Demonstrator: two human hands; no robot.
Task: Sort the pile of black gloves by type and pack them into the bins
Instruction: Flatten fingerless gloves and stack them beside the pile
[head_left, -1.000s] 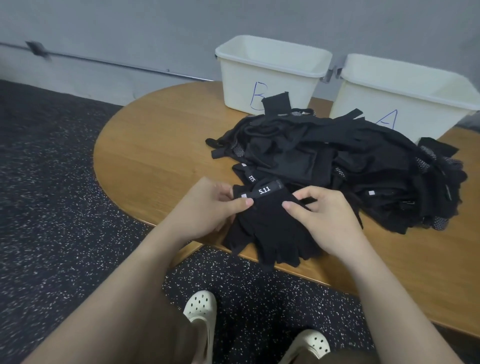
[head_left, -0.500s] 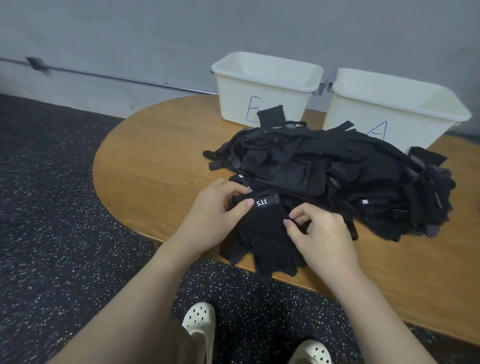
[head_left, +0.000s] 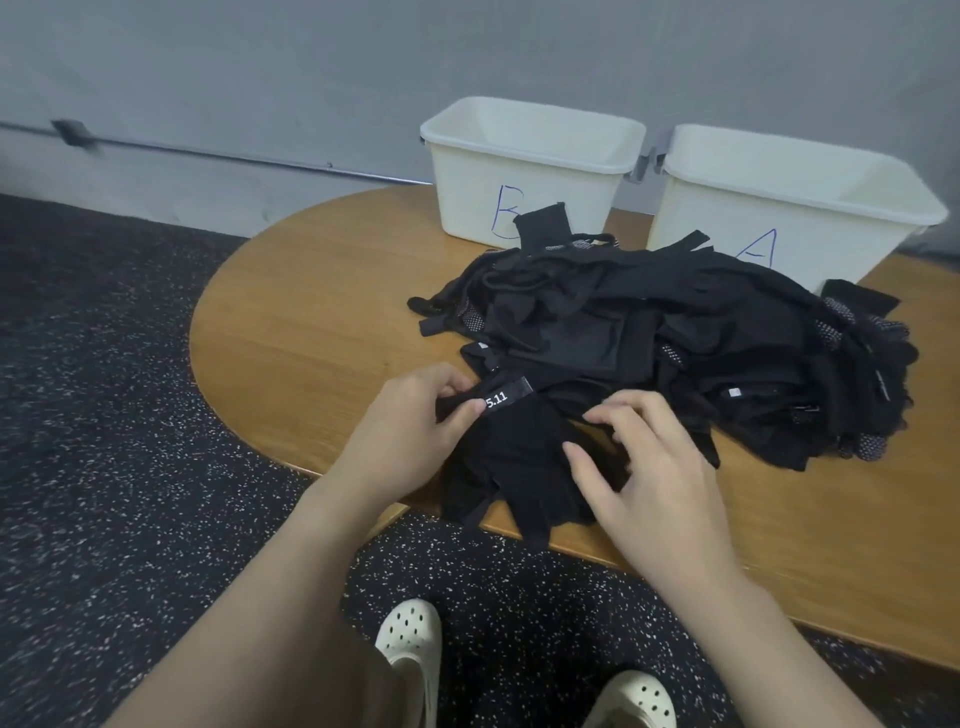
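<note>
Head view gives us a rounded wooden table (head_left: 311, 332) with a big pile of black gloves (head_left: 675, 353) heaped on it, spreading from the middle toward the right edge. Behind the pile stand two white bins side by side against the grey wall: the bin marked B (head_left: 530, 171) on the left and the bin marked A (head_left: 789, 208) on the right. From what we can see of their insides, neither holds any gloves.

At the near edge of the table lies one fingerless glove (head_left: 519, 457), its finger stubs hanging just over the rim. Our left hand (head_left: 410, 436) pinches its wrist strap, thumb and forefinger clamped on the black tab (head_left: 506, 397) that reads 5.11. Our right hand (head_left: 660, 478) rests on the glove's right side with fingers bent and spread apart; we cannot tell whether they grip the cloth or only touch it.

Below the table we see dark speckled flooring (head_left: 104, 415) and two cream perforated clogs (head_left: 410, 639).
</note>
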